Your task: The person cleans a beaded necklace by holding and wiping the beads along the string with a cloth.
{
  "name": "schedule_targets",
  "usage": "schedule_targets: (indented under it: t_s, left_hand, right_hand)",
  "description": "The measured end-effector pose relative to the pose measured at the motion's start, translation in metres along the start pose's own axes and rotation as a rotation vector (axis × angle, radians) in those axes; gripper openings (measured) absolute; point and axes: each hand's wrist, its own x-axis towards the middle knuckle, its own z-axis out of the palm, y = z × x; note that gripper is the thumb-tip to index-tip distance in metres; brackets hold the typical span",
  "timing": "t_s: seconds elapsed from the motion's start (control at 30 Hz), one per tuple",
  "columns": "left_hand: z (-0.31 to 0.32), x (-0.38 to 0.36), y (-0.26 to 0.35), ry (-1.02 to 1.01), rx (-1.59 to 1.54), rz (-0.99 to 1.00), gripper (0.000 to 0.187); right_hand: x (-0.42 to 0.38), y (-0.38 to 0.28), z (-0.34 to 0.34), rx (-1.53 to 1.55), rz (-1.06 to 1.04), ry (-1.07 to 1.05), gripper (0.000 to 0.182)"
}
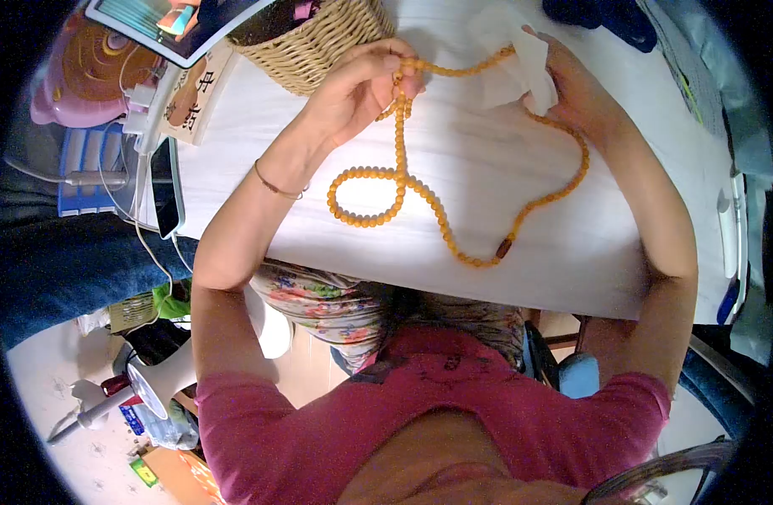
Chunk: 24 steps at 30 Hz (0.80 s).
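A long string of yellow-orange beads (444,225) runs between my hands and hangs down over the white table. One part of it forms a closed loop at the left, and a dark brown barrel-shaped bead (504,248) sits in the lower right stretch. My left hand (357,93) is closed, pinching the beads between thumb and fingers at the upper middle. Crumpled around the string at the upper right is a white tissue (531,67), gripped by my right hand (573,88). The tissue partly hides the right fingers and the beads within it.
A wicker basket (319,46) stands beyond my left hand, beside a tablet (180,29). A phone (169,189), a power strip (147,109) with cables, and a pink-and-brown object (96,67) lie to the left. Dark cloth (609,21) is at the upper right.
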Motion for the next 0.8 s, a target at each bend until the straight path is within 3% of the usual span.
schedule_targets:
  t_s: [0.07,0.1,0.17,0.27,0.33,0.47,0.7,0.8]
  left_hand:
    - [-0.004,0.001,-0.001,-0.086,-0.007,0.014,0.017]
    - [-0.006,0.002,0.000,-0.135,0.004,0.025,0.018]
    - [-0.008,0.002,0.000,-0.188,-0.012,0.034,0.020]
    - [-0.010,0.002,0.000,-0.210,-0.065,0.036,0.021]
    - [-0.009,0.002,0.000,-0.236,-0.068,0.051,0.020]
    - [-0.009,0.000,0.000,-0.189,-0.022,0.022,0.018]
    - [-0.005,0.001,0.002,-0.225,0.058,0.064,0.014]
    - [-0.007,0.001,0.002,-0.241,0.045,0.043,0.013]
  right_hand:
    - [-0.001,0.002,0.001,0.324,0.281,-0.023,0.038]
    - [0.000,0.001,0.000,0.611,0.554,-0.050,0.038]
    - [0.006,-0.009,-0.002,1.056,0.818,-0.015,0.037]
    - [0.014,-0.031,-0.005,1.371,0.848,0.091,0.036]
    - [0.006,-0.004,-0.001,1.374,0.967,0.046,0.035]
    - [0.011,-0.033,-0.010,1.391,0.715,0.053,0.035]
    - [0.023,-0.049,-0.006,1.205,0.893,0.171,0.035]
    - [0.010,-0.030,-0.001,1.287,0.792,0.140,0.035]
